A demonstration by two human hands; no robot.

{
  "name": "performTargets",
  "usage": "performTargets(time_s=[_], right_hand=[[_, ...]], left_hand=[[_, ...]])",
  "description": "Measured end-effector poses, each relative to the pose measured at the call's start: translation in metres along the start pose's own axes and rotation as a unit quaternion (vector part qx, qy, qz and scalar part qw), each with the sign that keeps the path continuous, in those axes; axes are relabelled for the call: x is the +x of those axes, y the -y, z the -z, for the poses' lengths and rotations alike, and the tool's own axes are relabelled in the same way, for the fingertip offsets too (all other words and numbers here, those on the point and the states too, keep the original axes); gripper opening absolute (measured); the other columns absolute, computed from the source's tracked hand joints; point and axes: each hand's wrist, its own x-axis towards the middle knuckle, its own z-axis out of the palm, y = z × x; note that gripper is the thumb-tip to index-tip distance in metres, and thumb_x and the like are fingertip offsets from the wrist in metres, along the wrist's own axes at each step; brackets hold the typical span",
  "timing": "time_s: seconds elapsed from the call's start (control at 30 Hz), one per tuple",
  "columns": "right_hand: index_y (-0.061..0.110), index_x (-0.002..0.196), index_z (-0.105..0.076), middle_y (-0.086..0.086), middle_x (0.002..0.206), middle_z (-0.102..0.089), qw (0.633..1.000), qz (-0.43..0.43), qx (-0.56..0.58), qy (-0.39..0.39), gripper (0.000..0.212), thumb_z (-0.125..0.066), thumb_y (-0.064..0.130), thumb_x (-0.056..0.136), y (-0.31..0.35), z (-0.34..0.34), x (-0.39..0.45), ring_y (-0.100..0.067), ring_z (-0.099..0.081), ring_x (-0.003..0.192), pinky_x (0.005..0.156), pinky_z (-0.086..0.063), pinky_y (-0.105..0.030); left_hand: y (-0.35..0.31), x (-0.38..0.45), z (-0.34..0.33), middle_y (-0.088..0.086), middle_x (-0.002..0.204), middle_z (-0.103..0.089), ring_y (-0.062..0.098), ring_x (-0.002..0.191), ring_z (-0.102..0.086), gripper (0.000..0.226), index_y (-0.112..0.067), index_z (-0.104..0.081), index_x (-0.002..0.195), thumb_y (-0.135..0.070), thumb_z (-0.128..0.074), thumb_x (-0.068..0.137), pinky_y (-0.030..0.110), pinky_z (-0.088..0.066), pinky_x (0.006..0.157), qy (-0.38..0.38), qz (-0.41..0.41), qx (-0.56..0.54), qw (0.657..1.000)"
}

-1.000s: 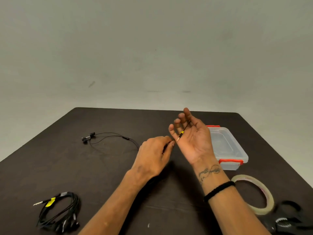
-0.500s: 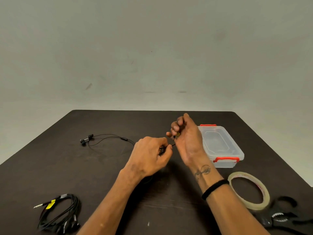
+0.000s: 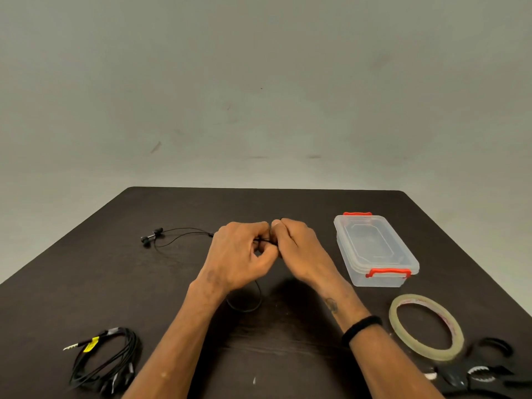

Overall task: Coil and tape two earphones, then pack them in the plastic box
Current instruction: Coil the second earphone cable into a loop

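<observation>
A black earphone lies stretched across the dark table, its earbuds at the far left. Its cable runs into both hands at the table's middle, and a loop hangs below them. My left hand pinches the cable with curled fingers. My right hand touches it knuckle to knuckle and grips the cable's plug end, which is hidden in the fingers. A second earphone, coiled and bound, with a yellow tag by its plug, lies at the near left. The clear plastic box with red latches stands closed at the right.
A roll of clear tape lies flat at the near right. Black scissors lie at the table's near right corner, partly out of view. A plain grey wall stands behind the table.
My right hand has turned from palm-up to palm-down and sunk toward the table. Both hands have closed together on the cable, and the yellow-tagged plug is now hidden in my fingers.
</observation>
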Motion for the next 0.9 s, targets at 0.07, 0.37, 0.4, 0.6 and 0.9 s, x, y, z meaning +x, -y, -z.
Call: performTargets(time_s=[0.07, 0.37, 0.4, 0.6, 0.9], right_hand=[[0.018, 0.070, -0.060, 0.003, 0.068, -0.063, 0.999, -0.001, 0.020, 0.033, 0.045, -0.040, 0.036, 0.107, -0.001, -0.002, 0.000, -0.009, -0.057, 0.065, 0.072, -0.051, -0.046], [0.023, 0.056, -0.036, 0.005, 0.050, -0.028, 0.929, -0.162, 0.247, 0.225, 0.067, -0.022, 0.065, 0.106, 0.007, 0.004, 0.002, -0.009, -0.018, 0.044, 0.044, -0.015, -0.022], [0.022, 0.057, -0.036, 0.005, 0.048, -0.027, 0.909, -0.172, 0.282, 0.253, 0.068, -0.022, 0.068, 0.105, 0.005, 0.005, 0.002, -0.010, -0.016, 0.043, 0.044, -0.012, -0.024], [0.016, 0.066, -0.032, 0.004, 0.049, -0.020, 0.765, -0.141, 0.500, 0.380, 0.061, -0.030, 0.063, 0.105, 0.003, 0.017, 0.003, -0.010, -0.012, 0.042, 0.044, -0.010, -0.027], [0.013, 0.085, -0.043, 0.000, 0.062, -0.030, 0.632, -0.059, 0.704, 0.319, 0.052, -0.025, 0.056, 0.109, 0.006, 0.034, 0.005, -0.013, -0.022, 0.054, 0.055, -0.019, -0.030]], left_hand=[[0.002, 0.000, 0.002, -0.009, 0.049, -0.047, 0.016, 0.048, -0.047, 0.019, -0.023, -0.046, 0.061, -0.031, -0.056, 0.076, 0.021, -0.038, 0.051, -0.012, 0.004, -0.020, 1.000], [0.011, 0.000, 0.010, -0.001, 0.056, -0.044, 0.013, 0.051, -0.039, 0.027, -0.019, -0.043, 0.065, -0.029, -0.067, 0.073, 0.023, -0.034, 0.051, -0.073, 0.035, -0.083, 0.993], [0.012, 0.000, 0.010, -0.001, 0.057, -0.044, 0.011, 0.052, -0.038, 0.028, -0.019, -0.043, 0.066, -0.028, -0.068, 0.074, 0.022, -0.034, 0.052, -0.077, 0.038, -0.088, 0.992], [0.019, 0.001, 0.002, -0.005, 0.053, -0.041, 0.011, 0.050, -0.037, 0.048, -0.019, -0.041, 0.064, -0.042, -0.073, 0.091, 0.029, -0.036, 0.051, -0.133, 0.070, -0.079, 0.985], [-0.007, -0.009, -0.029, -0.012, 0.063, -0.062, 0.013, 0.059, -0.062, 0.020, -0.028, -0.056, 0.080, -0.044, -0.068, 0.082, 0.031, -0.050, 0.057, 0.006, 0.050, -0.031, 0.998]])
